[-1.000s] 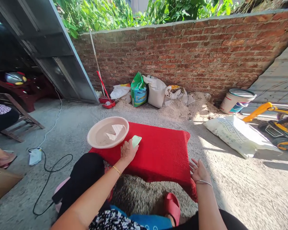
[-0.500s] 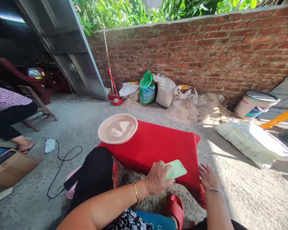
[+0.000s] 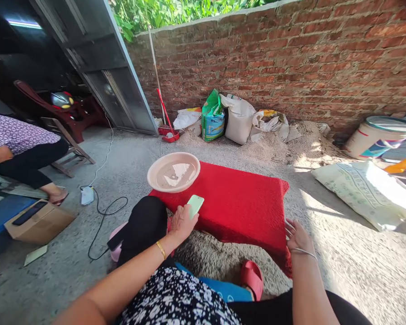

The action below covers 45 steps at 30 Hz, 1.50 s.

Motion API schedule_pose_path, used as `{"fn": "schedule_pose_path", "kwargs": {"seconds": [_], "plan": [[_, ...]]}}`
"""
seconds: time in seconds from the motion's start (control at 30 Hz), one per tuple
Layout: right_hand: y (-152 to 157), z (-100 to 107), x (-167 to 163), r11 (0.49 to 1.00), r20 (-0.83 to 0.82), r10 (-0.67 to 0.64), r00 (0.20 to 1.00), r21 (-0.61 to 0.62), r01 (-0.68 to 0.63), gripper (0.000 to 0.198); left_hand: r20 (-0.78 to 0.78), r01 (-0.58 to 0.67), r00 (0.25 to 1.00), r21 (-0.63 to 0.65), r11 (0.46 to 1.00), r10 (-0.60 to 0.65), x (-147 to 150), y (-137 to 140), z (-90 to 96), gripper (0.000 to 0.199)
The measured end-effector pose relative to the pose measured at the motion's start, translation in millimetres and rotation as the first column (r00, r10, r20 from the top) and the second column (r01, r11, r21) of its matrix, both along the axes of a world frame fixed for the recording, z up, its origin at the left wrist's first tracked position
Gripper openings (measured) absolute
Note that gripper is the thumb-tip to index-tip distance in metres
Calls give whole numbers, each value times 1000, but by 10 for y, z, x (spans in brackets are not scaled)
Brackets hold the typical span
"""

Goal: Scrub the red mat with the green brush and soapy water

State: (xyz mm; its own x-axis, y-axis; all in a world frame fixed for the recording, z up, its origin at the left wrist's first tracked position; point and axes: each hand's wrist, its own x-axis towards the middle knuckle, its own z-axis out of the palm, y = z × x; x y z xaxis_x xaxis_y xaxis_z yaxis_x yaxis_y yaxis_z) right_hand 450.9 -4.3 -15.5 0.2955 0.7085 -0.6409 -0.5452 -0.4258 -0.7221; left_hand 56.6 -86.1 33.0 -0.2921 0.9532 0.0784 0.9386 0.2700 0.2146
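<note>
My left hand (image 3: 182,221) is wrapped around a phone (image 3: 195,206) in a light green case, over the near left edge of a low table covered with a red cloth (image 3: 243,194). A pale pink basin (image 3: 150,174) of water stands on the far left part of the cloth, just beyond the phone. Beside the table's right edge is my right hand (image 3: 298,237), its fingers apart against the hanging side of the cloth. It holds nothing that I can see; its fingertips are partly hidden.
A seated person (image 3: 23,135) is at the left, near a cardboard box (image 3: 42,221) and a black cable (image 3: 103,225). Sacks (image 3: 240,119) and a red dustpan (image 3: 171,136) stand along the brick wall (image 3: 257,67). Another sack (image 3: 362,189) and a bucket (image 3: 375,137) are at right.
My left hand has moved left with the phone, from the table's front middle toward the basin. My right hand stays by the right edge. The view has shifted slightly.
</note>
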Motion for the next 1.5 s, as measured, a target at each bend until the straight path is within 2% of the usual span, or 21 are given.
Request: {"fn": "schedule_pose_path", "kwargs": {"seconds": [0.07, 0.13, 0.27, 0.3, 0.33, 0.37, 0.43, 0.53, 0.63, 0.7, 0.77, 0.87, 0.97, 1.03, 1.07, 1.1, 1.17, 1.23, 1.3, 1.4, 1.5], "plan": [[-5, -10, -9, 1000, 9, -8, 1000, 7, 8, 15, 2, 165, 986, -2, 986, -165, 400, -62, -36, 41], [-12, -18, -18, 1000, 18, -10, 1000, 15, 10, 15, 41, 348, 937, -33, 937, -347, 833, -169, -60, 43], [-23, -22, -35, 1000, 38, -11, 999, 21, 10, 15, 232, 707, 697, -64, 704, -679, 1446, -399, -45, 50], [-23, -20, -42, 1000, 42, -18, 999, 19, 17, 14, 256, 741, 658, -53, 669, -708, 1489, -421, -27, 50], [-22, -17, -49, 999, 44, -27, 999, 18, 26, 14, 265, 744, 652, -40, 667, -711, 1477, -418, -5, 50], [-19, -12, -59, 999, 47, -36, 998, 17, 35, 14, 259, 717, 677, -23, 696, -689, 1410, -388, 21, 48], [-9, 4, -83, 999, 57, -53, 997, 9, 53, 15, 220, 583, 790, 20, 812, -572, 1138, -255, 77, 42], [3, 51, -126, 997, 76, -77, 994, 11, 76, 17, 129, 270, 952, 66, 961, -276, 565, 38, 159, 38], [4, 118, -167, 995, 72, -99, 992, 0, 99, 16, 51, -9, 999, 12, 1000, 8, 141, 267, 210, 41], [1, 152, -182, 995, 62, -102, 993, -11, 103, 14, 34, -89, 995, -29, 996, 90, 91, 313, 203, 42], [0, 160, -182, 995, 56, -101, 993, -12, 102, 14, 27, -43, 999, -39, 998, 44, 255, 262, 158, 42], [8, 122, -165, 995, 67, -97, 993, -3, 98, 16, 20, 234, 972, -32, 972, -233, 780, 48, 57, 41], [15, 70, -148, 996, 84, -90, 992, 3, 90, 20, 110, 580, 813, -69, 811, -572, 1328, -205, -8, 45], [11, 57, -146, 996, 78, -94, 993, 10, 93, 21, 200, 719, 689, -67, 692, -696, 1528, -302, -3, 52], [6, 59, -149, 995, 72, -99, 992, 12, 98, 21, 228, 743, 659, -50, 667, -717, 1555, -311, 13, 54], [1, 66, -154, 995, 66, -104, 992, 14, 104, 20, 240, 738, 659, -24, 675, -712, 1532, -290, 34, 54], [-4, 87, -168, 994, 62, -110, 992, 20, 109, 19, 228, 636, 745, 40, 771, -627, 1355, -165, 79, 47], [1, 104, -182, 994, 73, -106, 992, 28, 105, 19, 195, 450, 868, 82, 889, -457, 1080, 38, 110, 39], [18, 106, -190, 993, 91, -112, 990, 42, 109, 19, 139, 266, 951, 75, 961, -275, 822, 249, 121, 38], [42, 81, -182, 992, 107, -115, 988, 70, 107, 21, 55, 156, 986, 49, 986, -159, 691, 421, 96, 41], [34, 45, -155, 994, 92, -94, 991, 73, 87, 25, 11, 275, 961, 29, 961, -276, 979, 309, 28, 41]]}}
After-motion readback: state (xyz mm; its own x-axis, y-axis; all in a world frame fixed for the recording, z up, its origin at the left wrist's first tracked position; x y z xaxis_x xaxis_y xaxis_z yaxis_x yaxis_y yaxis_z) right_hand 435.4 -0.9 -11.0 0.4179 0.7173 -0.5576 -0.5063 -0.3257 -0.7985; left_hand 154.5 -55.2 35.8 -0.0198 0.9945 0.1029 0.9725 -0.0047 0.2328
